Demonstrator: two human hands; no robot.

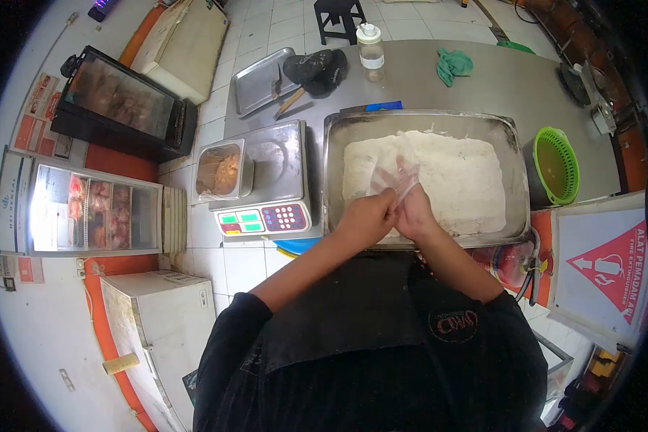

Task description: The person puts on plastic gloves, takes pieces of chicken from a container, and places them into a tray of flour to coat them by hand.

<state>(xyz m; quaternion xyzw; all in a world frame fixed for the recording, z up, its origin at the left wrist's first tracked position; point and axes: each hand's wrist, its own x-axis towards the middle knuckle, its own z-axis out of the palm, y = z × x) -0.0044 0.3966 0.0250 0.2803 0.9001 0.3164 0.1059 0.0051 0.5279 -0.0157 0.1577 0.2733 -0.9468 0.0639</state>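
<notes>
A clear plastic glove [397,173] hangs over the near-left part of a metal tray [518,180] of white flour [461,180]. My left hand [373,216] is closed, pinching the glove near its cuff. My right hand [414,212] is palm up beside it, its fingers stretched out and partly inside the thin plastic. The glove's far end looks loose and crumpled. Both hands are above the tray's near edge, and their fingertips are partly hidden by each other and the plastic.
Left of the tray, a digital scale [284,216] carries a clear tub [207,155] with orange-brown food. Behind are a metal tray [246,90], black cap [324,70], shaker bottle [371,54] and green cloth [453,66]. A green basket [570,165] stands right.
</notes>
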